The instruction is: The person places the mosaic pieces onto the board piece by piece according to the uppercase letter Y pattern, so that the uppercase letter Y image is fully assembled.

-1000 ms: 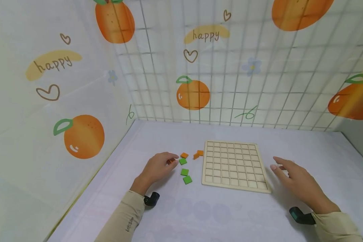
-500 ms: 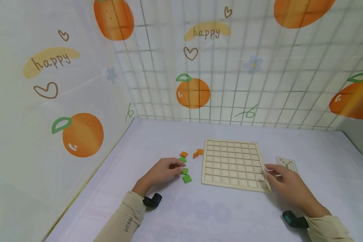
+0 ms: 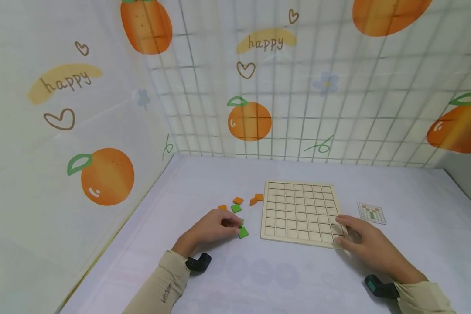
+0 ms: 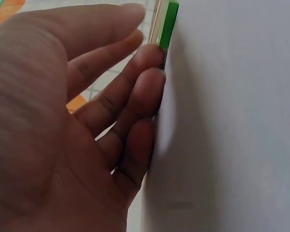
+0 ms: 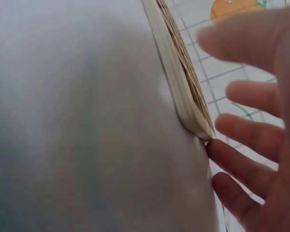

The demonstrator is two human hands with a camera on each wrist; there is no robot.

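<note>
My left hand (image 3: 209, 227) reaches over the green tiles left of the board, its thumb and fingers loosely bent around a partly hidden one. The nearest green tile (image 3: 243, 233) lies flat by the fingertips, another green tile (image 3: 236, 208) just beyond. In the left wrist view, thumb and forefinger are apart, with a green tile (image 4: 169, 25) past the fingertips. On the right, my right hand (image 3: 370, 244) spreads thumb and fingers over the right edge of the square wooden grid board (image 3: 298, 213). The right wrist view shows fingertips by the board's corner (image 5: 198, 126).
Several orange tiles lie behind the green ones, one orange tile (image 3: 238, 200) among them and another tilted tile (image 3: 253, 201) near the board's left edge. A small pattern card (image 3: 372, 213) lies right of the board. A printed curtain (image 3: 298, 109) backs the table.
My left hand has moved nearer along the tiles, uncovering an orange tile behind it. My right hand has moved left from over the pattern card to the board's right edge, exposing the card.
</note>
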